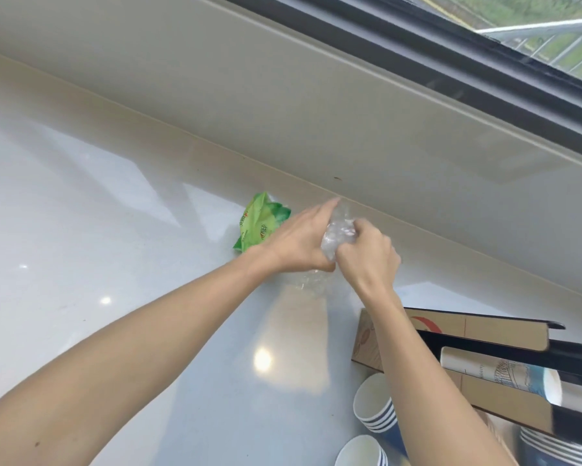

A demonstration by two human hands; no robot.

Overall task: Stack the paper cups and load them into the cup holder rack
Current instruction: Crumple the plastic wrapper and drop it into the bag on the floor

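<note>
Biggest thing on my feed is the glossy white table [98, 264], filling everything from 6 round to 10 o'clock, with a beige window ledge [282, 95] running across the top and the dark window frame [450, 52] up at 1 o'clock.

Next down in size: a brown cardboard cup holder rack [484, 326] lying at 4 o'clock, with one paper cup [504, 375] on its side in the slot, mouth pointing to 3 o'clock. Just beside it at 5 o'clock sits a stack of blue striped cups [373, 405], mouths up, and another stack [361, 452] right below that at the bottom edge. More striped cups [551, 445] peek out at the bottom right corner.

Both arms reach to dead centre. The left hand [299, 240] and right hand [370, 253] are both curled tight around a wad of crumpled clear plastic wrap [336, 237], touching each other, squeezing it between them. Some of the wrap trails onto the table underneath.

Smallest bit: a scrunched green wrapper [257, 220] just beside the left hand at 10 o'clock.
</note>
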